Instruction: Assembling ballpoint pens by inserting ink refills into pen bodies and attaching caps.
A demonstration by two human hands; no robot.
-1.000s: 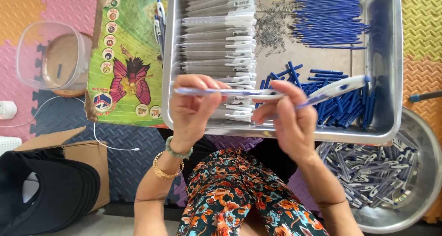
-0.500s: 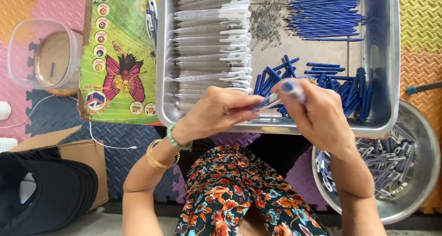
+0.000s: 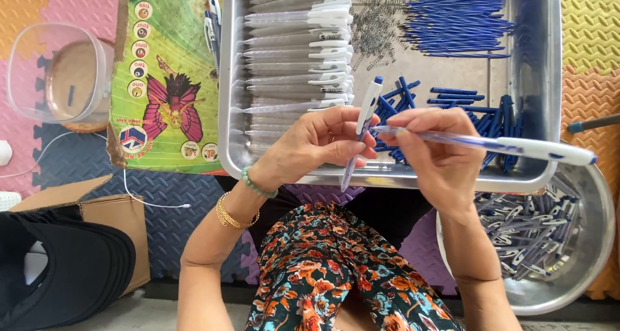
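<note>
We hold one assembled pen [image 3: 363, 127] in the left hand [image 3: 316, 144], fingers closed around its barrel, blue cap end pointing up. The right hand [image 3: 439, 153] pinches a second pen [image 3: 491, 145] near its tip, so the white clip end extends out to the right. Both pens sit above the near edge of the metal tray [image 3: 549, 79]. Inside the tray lie rows of clear barrels [image 3: 297, 47], a heap of small springs [image 3: 381, 24], blue refills [image 3: 458, 14] and blue caps [image 3: 491, 114]. A round metal bowl [image 3: 600, 240] of finished pens stands at lower right.
</note>
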